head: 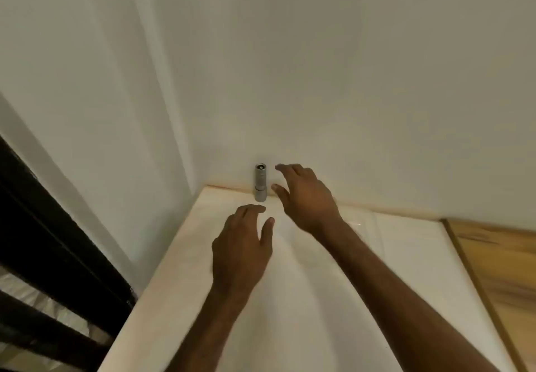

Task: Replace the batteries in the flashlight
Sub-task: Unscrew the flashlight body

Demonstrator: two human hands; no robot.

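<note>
A small silver flashlight (260, 182) stands upright at the far edge of the white-covered table (391, 255), close against the wall. My right hand (304, 197) hovers just to its right, fingers spread and thumb apart, a small gap short of the flashlight. In front of the flashlight and slightly left of it is my left hand (242, 245), fingers loosely bent, holding nothing. No batteries are in sight.
A white wall (348, 81) rises directly behind the table. A dark frame (58, 241) stands off the table's left edge. A strip of bare wooden tabletop (499, 261) shows at the right beyond the white covering.
</note>
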